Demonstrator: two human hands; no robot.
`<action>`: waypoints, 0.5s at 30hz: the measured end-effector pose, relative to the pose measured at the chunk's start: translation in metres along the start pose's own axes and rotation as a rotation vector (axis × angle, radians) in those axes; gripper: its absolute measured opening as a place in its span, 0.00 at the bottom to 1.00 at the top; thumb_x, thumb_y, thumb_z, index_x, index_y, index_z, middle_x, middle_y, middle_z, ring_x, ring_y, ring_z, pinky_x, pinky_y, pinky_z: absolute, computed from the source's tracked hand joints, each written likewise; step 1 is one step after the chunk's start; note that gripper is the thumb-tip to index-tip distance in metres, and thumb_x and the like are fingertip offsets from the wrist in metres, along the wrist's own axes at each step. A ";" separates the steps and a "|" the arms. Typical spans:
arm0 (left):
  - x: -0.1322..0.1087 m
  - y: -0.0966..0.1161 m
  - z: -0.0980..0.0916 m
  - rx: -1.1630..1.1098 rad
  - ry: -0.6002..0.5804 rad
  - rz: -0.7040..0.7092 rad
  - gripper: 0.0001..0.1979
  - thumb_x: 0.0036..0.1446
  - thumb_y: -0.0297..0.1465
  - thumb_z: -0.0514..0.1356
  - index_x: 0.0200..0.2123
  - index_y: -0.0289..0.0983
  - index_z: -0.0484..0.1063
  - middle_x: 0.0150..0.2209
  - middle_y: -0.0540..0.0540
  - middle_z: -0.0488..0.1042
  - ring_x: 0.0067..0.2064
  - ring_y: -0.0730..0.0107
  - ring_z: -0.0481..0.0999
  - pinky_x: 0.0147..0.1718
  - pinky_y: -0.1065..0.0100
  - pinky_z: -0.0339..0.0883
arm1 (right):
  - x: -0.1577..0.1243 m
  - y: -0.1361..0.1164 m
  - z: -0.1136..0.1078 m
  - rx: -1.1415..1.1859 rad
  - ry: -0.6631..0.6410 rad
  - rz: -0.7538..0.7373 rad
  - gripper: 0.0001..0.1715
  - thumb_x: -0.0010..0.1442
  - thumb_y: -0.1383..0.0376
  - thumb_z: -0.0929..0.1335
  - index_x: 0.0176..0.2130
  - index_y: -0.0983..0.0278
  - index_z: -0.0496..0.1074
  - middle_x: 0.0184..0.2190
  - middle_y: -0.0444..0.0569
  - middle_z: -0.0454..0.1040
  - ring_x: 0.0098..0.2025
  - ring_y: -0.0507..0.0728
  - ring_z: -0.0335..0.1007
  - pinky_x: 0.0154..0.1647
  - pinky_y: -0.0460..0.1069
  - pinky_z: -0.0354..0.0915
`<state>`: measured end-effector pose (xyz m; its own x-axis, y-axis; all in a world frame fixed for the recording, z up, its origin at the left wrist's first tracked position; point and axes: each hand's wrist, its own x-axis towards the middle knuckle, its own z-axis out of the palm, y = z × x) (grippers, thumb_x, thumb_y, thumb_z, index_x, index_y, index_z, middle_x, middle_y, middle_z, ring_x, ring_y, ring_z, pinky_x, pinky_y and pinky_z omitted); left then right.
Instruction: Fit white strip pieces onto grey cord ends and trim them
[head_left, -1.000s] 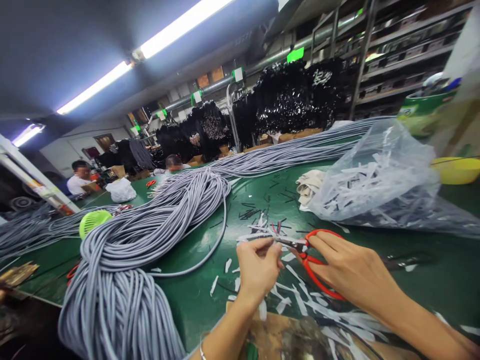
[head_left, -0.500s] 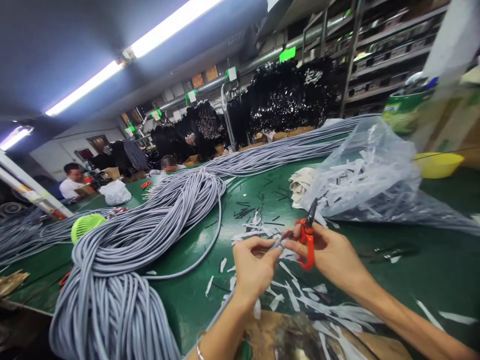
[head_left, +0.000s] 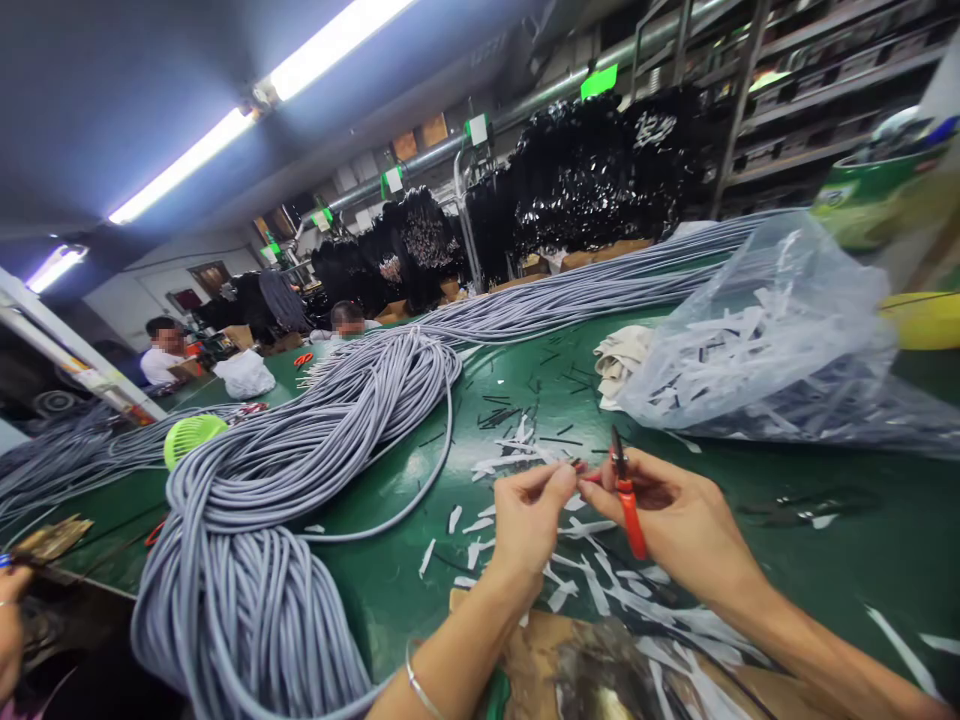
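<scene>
My left hand [head_left: 531, 525] is closed, thumb and fingers pinching the end of a cable over the middle of the green table [head_left: 390, 580]. Small coloured wires [head_left: 589, 477], one reddish, show at its fingertips; most of the cable end is hidden by the fingers. Close by on the right, my right hand [head_left: 675, 505] is closed on red-handled scissors [head_left: 631, 515], dark blades pointing up. Its thumb and fingertip also meet at the wires. White strips [head_left: 592, 585] and short black pieces [head_left: 501, 415] lie scattered beneath and beyond my hands.
Large coils of grey cable [head_left: 300, 455] cover the left and run along the back. At right stand a clear bag of scraps [head_left: 750, 350], a cloth [head_left: 621, 362] and dark snips [head_left: 806, 508]. Cardboard [head_left: 532, 650] lies in front. A co-worker's hand [head_left: 10, 620] shows at the left edge.
The scissors have turned in my right hand, so their handles appear edge-on. Both hands have shifted slightly, with fingertips now at a reddish wire. The view has swung a little left.
</scene>
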<state>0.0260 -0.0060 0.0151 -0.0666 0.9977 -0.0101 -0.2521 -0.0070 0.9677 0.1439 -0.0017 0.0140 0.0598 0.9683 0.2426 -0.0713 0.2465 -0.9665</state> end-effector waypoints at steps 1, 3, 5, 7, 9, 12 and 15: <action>0.000 0.001 0.000 -0.024 -0.004 -0.019 0.27 0.32 0.50 0.71 0.23 0.30 0.78 0.13 0.57 0.56 0.17 0.85 0.48 0.17 0.75 0.38 | 0.000 0.000 0.000 0.013 -0.004 0.010 0.23 0.30 0.52 0.79 0.18 0.63 0.70 0.18 0.45 0.70 0.22 0.53 0.66 0.25 0.47 0.66; 0.000 0.002 -0.001 -0.082 0.018 -0.078 0.26 0.29 0.49 0.71 0.21 0.30 0.76 0.14 0.54 0.61 0.16 0.85 0.53 0.16 0.76 0.38 | 0.000 0.000 0.001 0.037 0.004 0.020 0.22 0.30 0.53 0.79 0.17 0.63 0.70 0.18 0.45 0.71 0.21 0.53 0.65 0.25 0.47 0.66; 0.001 0.003 -0.001 -0.141 0.054 -0.140 0.27 0.25 0.47 0.72 0.23 0.30 0.75 0.16 0.51 0.66 0.15 0.83 0.57 0.14 0.76 0.37 | -0.001 0.000 0.000 0.049 0.019 0.029 0.23 0.30 0.52 0.79 0.17 0.63 0.70 0.17 0.46 0.71 0.21 0.53 0.65 0.25 0.47 0.66; 0.001 0.004 -0.001 -0.190 0.080 -0.179 0.27 0.22 0.46 0.72 0.23 0.30 0.74 0.17 0.49 0.68 0.14 0.83 0.58 0.13 0.77 0.37 | -0.002 0.000 0.000 0.042 0.032 0.034 0.23 0.28 0.53 0.80 0.16 0.63 0.69 0.17 0.46 0.72 0.21 0.53 0.65 0.25 0.47 0.66; 0.002 0.004 -0.001 -0.211 0.091 -0.197 0.27 0.21 0.45 0.72 0.22 0.30 0.72 0.17 0.49 0.69 0.13 0.83 0.58 0.12 0.78 0.37 | -0.003 -0.001 0.000 0.029 0.036 0.031 0.25 0.27 0.53 0.80 0.15 0.63 0.68 0.18 0.48 0.73 0.21 0.53 0.65 0.25 0.47 0.66; 0.002 0.006 -0.002 -0.206 0.087 -0.203 0.27 0.22 0.45 0.73 0.21 0.32 0.68 0.17 0.49 0.69 0.12 0.84 0.57 0.12 0.78 0.37 | -0.002 -0.002 -0.001 0.029 0.038 0.038 0.27 0.27 0.50 0.79 0.15 0.63 0.67 0.18 0.49 0.73 0.22 0.54 0.66 0.26 0.48 0.67; 0.000 0.008 -0.004 -0.190 -0.046 -0.203 0.28 0.24 0.45 0.73 0.24 0.34 0.66 0.18 0.51 0.68 0.13 0.85 0.56 0.13 0.78 0.39 | 0.004 0.000 -0.005 0.021 0.011 0.043 0.28 0.29 0.46 0.78 0.17 0.62 0.67 0.18 0.47 0.70 0.22 0.55 0.66 0.24 0.48 0.66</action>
<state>0.0199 -0.0059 0.0220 0.0466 0.9820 -0.1828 -0.4326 0.1848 0.8824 0.1490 0.0020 0.0143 0.0670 0.9776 0.1997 -0.0945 0.2054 -0.9741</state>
